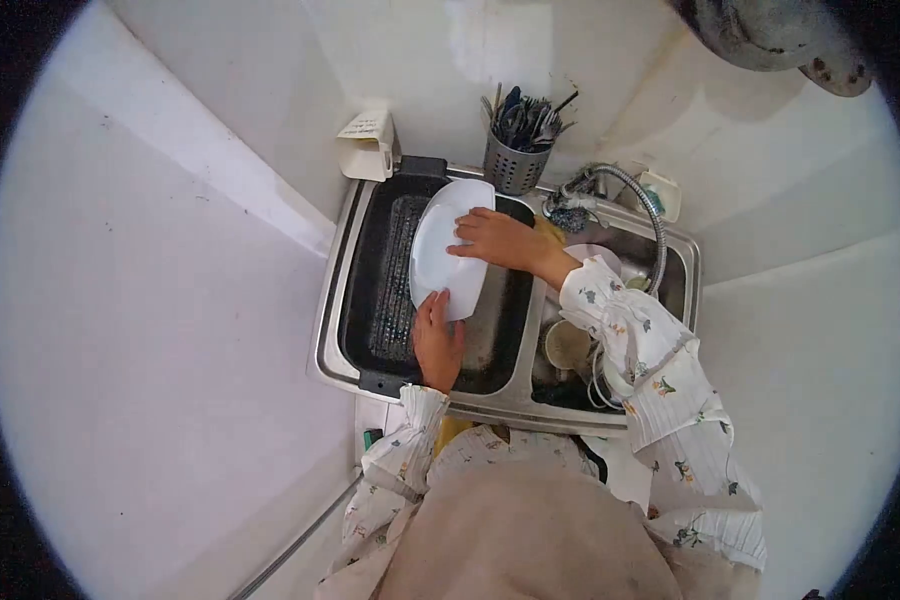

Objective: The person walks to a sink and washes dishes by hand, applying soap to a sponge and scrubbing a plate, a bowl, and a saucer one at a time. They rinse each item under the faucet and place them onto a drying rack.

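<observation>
White plates (445, 245), which look stacked with one overlapping the other, are tilted over the left basin, above a black ridged tray (390, 290). My right hand (495, 240) lies across the upper face of the plates, its fingers on the white surface and its thumb side hard to make out. At the lower edge, my left hand (438, 345) grips the plates, fingertips on the rim. How far the fingers of either hand reach underneath is hidden.
The right basin (675, 275) holds a pale bowl (567, 345) and other dishes, partly covered by my right sleeve. A flexible metal faucet hose (655, 215) arches over it. Behind the sink stand a perforated cutlery holder (515, 165) and a white container (368, 145). Pans (760, 35) hang upper right.
</observation>
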Demonstrator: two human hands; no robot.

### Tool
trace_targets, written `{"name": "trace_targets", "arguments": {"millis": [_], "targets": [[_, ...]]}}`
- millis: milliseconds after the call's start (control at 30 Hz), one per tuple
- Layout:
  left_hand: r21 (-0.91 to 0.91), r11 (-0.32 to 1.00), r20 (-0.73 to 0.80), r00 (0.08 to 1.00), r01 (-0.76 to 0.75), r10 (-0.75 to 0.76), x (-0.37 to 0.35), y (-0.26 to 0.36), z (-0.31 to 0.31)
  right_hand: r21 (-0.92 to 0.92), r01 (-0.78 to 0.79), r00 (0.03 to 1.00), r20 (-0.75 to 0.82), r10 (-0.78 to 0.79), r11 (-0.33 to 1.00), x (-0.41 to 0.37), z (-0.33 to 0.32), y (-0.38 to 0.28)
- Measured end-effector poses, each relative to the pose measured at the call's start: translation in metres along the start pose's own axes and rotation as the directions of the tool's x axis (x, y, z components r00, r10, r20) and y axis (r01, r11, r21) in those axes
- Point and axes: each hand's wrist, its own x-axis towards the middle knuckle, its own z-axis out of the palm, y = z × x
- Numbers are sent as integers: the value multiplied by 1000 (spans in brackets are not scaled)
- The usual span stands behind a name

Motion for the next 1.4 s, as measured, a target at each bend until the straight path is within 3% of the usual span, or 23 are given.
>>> {"name": "trace_targets", "arguments": {"millis": [200, 367, 500, 600, 633, 767, 833, 967, 1033, 1133, 1400], "targets": [[7, 999, 19, 999, 38, -38, -2, 11, 0, -18, 4, 997, -76, -5, 1000, -5, -11, -1], [-9, 999, -7, 999, 32, -33, -3, 14, -10, 36, -85, 983, 165, 78, 996, 9, -14, -6], [-30, 999, -68, 997, 26, -28, -7, 12, -14, -8, -43, 987, 153, 44, 999, 25, -13, -11], [-3, 999, -101, 994, 44, -44, -9, 9, -16, -34, -12, 999, 51, 14, 999, 30, -13, -15], [-34, 994, -88, 991, 102, -104, -9, 9, -17, -17, -29, 999, 36, 30, 999, 31, -13, -16], [-24, 993, -52, 992, 115, -116, -15, -17, -25, -51, -38, 997, 63, 41, 998, 30, -18, -19], [284, 957, -153, 988, 52, -9, -19, -45, -31, -30, -31, 997, 69, 33, 999, 28, -19, -17], [361, 925, -272, 962, 116, -15, 3, -90, -45, -40, -32, 996, 87, 35, 999, 25, -17, -19], [379, 889, -121, 966, 256, -227, 17, -101, -54, -22, -25, 998, 48, 26, 999, 25, -17, -19], [347, 907, -126, 970, 238, -207, 28, -119, -60, 9, -23, 1000, 17, 23, 1000, 29, -20, -21], [483, 855, -209, 973, 189, -97, 40, -135, -83, 39, -34, 999, 20, 33, 999, 40, -31, -31]]}}
